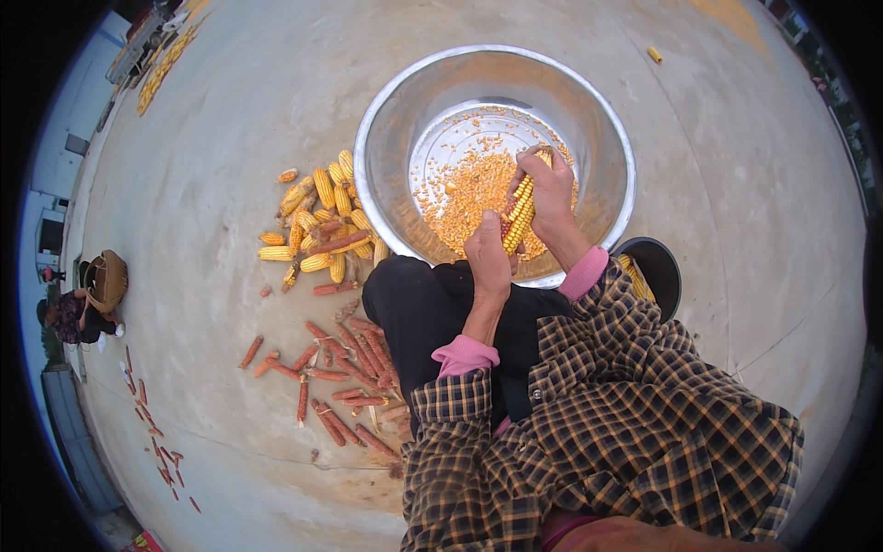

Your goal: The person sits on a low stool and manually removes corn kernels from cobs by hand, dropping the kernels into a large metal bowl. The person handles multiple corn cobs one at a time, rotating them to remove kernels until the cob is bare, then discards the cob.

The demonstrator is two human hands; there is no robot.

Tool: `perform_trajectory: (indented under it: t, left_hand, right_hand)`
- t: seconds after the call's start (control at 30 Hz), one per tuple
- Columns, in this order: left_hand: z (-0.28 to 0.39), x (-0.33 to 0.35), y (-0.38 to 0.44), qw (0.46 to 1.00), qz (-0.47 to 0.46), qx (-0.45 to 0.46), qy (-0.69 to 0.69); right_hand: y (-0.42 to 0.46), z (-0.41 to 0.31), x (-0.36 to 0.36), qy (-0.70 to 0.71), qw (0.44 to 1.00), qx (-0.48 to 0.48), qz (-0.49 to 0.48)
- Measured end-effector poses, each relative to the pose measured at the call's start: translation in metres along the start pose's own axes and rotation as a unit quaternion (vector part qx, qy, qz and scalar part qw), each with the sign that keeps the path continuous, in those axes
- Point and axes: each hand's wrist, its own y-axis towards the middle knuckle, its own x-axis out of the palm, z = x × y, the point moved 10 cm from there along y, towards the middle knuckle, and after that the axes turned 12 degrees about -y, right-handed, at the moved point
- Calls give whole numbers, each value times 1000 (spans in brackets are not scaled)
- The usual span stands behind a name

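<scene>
Both my hands hold a yellow ear of corn (523,210) at a slant over a wide metal basin (386,96). My right hand (552,190) wraps its upper end. Around the lower end, my left hand (488,255) is closed, thumb pointing up. Reddish cob surface (507,217) shows along the ear's left side; I cannot tell whether it is a stripped part or a separate cob. Loose corn kernels (459,190) cover much of the basin's bottom, thickest below my hands. My fingers partly hide the ear.
Left of the basin lies a pile of yellow ears (324,200). Nearer my legs are bare red cobs (352,359), scattered on the concrete floor (227,276). A dark bucket (666,276) holding ears stands at right. Far left, a person (72,314) sits by a wicker basket (109,281).
</scene>
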Motion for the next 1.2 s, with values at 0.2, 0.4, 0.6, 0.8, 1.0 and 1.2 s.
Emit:
perform_trajectory:
  t: [0.2,0.4,0.6,0.8,1.0,1.2]
  left_hand:
    - [-36,-4,-2,962,3,-211,-173]
    - [-49,-13,16,957,-15,-253,-140]
    - [-2,-20,36,999,-3,20,29]
    - [-4,-16,27,997,-8,-47,59]
    - [10,-46,24,993,112,32,12]
    - [53,-52,14,959,128,192,168]
  right_hand:
    - [-22,-33,9,-93,991,-94,-18]
    - [-32,-56,31,-192,955,-208,-86]
    - [-6,-31,10,-78,987,-140,-23]
    - [6,17,-25,86,995,-12,50]
    - [-12,34,-18,111,981,87,-135]
    - [-30,8,-5,-322,901,-26,-289]
